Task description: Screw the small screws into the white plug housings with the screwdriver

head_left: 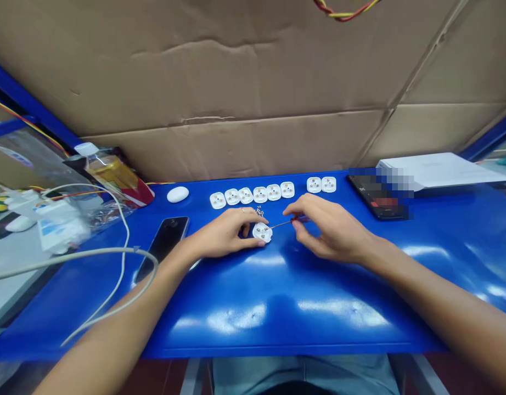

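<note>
My left hand [230,233] grips a small white plastic housing [259,232] with metal parts inside, its thumb and fingers on the rim, down at the blue table. From the right, my right hand [327,227] pinches a thin screwdriver [282,224], held nearly level. The shaft's tip reaches the housing's right edge; whether it touches a screw I cannot tell. Just behind the housing lies a little heap of small metal screws [259,212]. Several similar white housings [260,195] stand in a row farther back, and two more [321,185] sit to the right of that row.
A white oval object [178,194] and a dark phone [164,244] lie left. A tilted bottle [113,173] and pale looping cable [125,249] are beyond my left arm. At right are a black device [374,195] and a white box [438,170]. Cardboard [236,82] backs the table.
</note>
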Tool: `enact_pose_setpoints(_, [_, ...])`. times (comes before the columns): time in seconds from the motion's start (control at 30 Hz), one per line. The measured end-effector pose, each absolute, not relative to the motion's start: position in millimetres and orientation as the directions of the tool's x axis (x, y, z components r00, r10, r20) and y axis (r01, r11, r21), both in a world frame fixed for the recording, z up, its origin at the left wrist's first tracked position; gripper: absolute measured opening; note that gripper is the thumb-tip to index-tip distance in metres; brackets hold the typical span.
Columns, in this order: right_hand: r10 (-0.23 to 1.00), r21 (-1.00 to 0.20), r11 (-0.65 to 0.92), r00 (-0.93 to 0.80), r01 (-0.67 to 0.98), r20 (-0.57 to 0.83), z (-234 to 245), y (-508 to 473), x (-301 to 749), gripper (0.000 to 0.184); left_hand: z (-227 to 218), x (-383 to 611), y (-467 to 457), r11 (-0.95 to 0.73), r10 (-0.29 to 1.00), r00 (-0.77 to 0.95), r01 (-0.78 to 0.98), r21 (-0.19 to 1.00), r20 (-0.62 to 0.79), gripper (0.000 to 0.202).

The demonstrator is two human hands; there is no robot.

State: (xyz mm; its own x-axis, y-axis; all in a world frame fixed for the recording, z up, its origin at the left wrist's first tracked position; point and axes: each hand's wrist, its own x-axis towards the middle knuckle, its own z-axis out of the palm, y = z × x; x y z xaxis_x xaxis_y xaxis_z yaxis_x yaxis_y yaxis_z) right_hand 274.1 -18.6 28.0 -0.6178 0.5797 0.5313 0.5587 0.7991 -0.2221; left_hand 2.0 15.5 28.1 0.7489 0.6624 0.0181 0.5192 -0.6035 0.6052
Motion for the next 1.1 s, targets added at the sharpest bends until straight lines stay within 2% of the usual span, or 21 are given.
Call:
enact_pose_setpoints(0.33, [0.634,-0.224,0.751,-0.584,0.620,0.507,25.1,-18.5,273.6,0.019,24.9,0.2,17.1,-0.615,0.650,0.759,0.495,0.614,0.040,0.043])
enact_pose_setpoints(0.5, [0.608,-0.236,0.780,-0.612,0.579,0.505,27.3,-19.6,274.6,0.032,25.5,-0.3,16.4,-0.615,0.659,0.751,0.506,0.605,0.042,0.044])
enact_pose_setpoints(0.73, [0.640,-0.198,0.737,-0.573,0.646,0.511,25.3,-18.0,274.2,0.018,25.6,-0.3,16.3,-0.612,0.653,0.757,0.502,0.611,0.033,0.042])
enact_pose_setpoints(0.97, [0.587,-0.230,0.791,-0.597,0.567,0.547,27.4,-19.4,273.1,0.031,24.6,-0.4,16.3,-0.619,0.657,0.752,0.508,0.599,0.041,0.043])
enact_pose_setpoints(1.1, [0.657,-0.271,0.740,-0.577,0.615,0.486,28.3,-20.8,274.0,0.027,25.7,-0.3,16.1,-0.624,0.654,0.755,0.506,0.595,0.043,0.042])
